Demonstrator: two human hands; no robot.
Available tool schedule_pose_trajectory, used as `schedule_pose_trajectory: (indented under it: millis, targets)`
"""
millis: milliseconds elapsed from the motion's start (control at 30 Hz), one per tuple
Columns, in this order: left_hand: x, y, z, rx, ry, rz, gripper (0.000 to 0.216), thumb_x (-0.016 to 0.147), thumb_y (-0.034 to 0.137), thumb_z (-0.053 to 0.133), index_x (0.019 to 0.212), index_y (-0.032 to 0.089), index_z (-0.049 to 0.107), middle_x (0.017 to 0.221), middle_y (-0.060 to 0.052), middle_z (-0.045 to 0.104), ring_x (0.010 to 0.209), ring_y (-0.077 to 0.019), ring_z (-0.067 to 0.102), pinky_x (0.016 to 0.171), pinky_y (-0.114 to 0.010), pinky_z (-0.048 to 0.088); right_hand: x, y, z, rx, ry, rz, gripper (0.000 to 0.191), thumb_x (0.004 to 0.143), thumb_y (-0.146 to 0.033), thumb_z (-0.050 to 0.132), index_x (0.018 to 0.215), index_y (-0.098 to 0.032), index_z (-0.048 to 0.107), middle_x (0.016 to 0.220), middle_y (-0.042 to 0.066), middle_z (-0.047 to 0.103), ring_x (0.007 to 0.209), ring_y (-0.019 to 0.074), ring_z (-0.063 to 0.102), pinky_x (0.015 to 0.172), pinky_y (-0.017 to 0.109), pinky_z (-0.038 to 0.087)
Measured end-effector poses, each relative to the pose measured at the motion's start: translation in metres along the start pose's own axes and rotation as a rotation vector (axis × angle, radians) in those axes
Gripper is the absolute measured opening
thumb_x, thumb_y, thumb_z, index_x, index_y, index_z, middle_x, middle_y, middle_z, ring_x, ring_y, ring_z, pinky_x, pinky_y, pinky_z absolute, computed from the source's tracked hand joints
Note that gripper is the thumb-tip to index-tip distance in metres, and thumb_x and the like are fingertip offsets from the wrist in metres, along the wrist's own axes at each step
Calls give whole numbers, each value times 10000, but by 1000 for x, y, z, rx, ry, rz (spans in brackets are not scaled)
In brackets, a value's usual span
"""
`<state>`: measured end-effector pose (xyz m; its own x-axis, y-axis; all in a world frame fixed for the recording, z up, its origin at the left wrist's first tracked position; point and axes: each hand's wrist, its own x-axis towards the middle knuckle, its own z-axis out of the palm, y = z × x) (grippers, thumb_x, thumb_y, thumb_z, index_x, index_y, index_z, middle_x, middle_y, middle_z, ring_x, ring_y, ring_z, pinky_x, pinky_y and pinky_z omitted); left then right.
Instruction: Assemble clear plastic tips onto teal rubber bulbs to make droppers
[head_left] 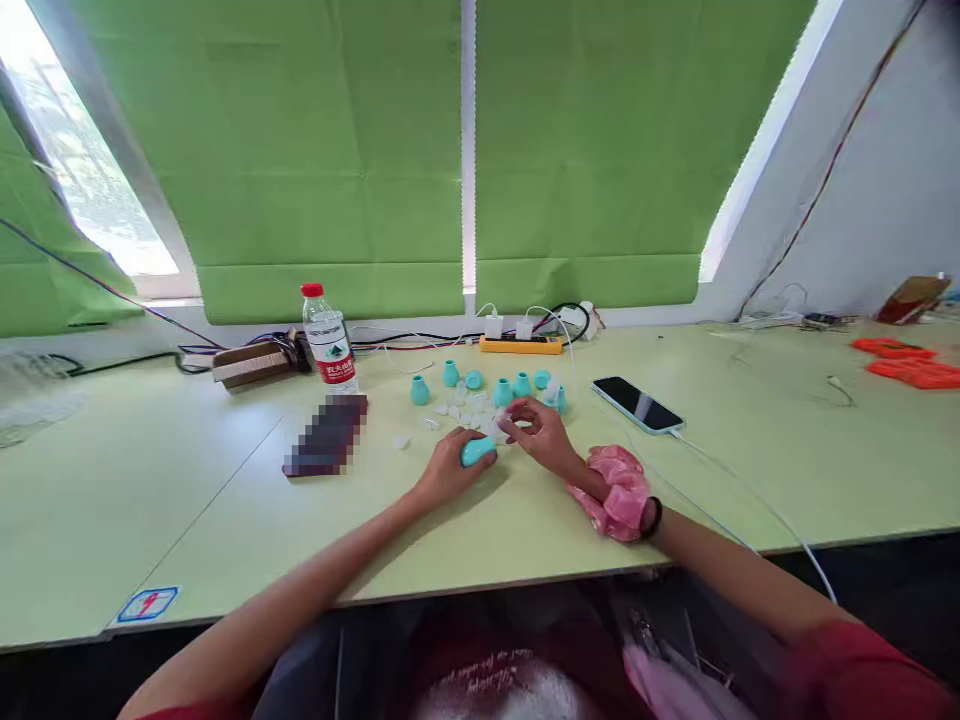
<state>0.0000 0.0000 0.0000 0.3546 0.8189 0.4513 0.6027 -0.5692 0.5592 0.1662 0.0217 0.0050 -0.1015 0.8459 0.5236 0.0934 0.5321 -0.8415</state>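
Left hand (448, 472), fingers wrapped round turquoise rounded piece (477, 451) over counter (495, 545), perhaps steadying it; right hand (546, 438), fingers pinching clear plastic piece (504, 424) beside translucent bits (470, 404), seemingly clustered for easy reach

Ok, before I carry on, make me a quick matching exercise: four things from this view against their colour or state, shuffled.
Things:
1. left hand
2. right hand
3. bottle
4. power strip

Colour or state:
A. upright, with a red cap
B. holding a small clear piece in its fingers
C. orange
D. holding a turquoise piece

Pairs: 1-D, 2-B, 3-A, 4-C
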Motion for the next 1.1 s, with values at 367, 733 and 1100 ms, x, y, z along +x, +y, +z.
schedule_pose_trajectory:
  millis: [367,733,1100]
  targets:
    - [2,-3,-9,-145,19,-64,381,651,442,528,901,155,533,743,-4,582,638,-123,514,593,-226,406,7,-13,-12,98,-237,186,326,522,-301,688,732,-148,491,535,-14,587,516,134,589,511,255,493]
    - [2,-9,-17,-106,-71,-83,322,594,409,583,746,128,627,596,5,578,521,-97,478,472,-192,358,4,-2,-8,55,-472,226,341,577,-332,647,805,-84,593,598,59,635,564,167,613,580,311,513]
    - [-3,-3,-14,152,44,176,296,710,397,493,819,138,587,700,-45,621,605,-121,550,569,-217,401,1,-6,-2,180,-482,396,377,570,-414,625,736,-75,626,644,75,640,587,175,617,607,316,514]
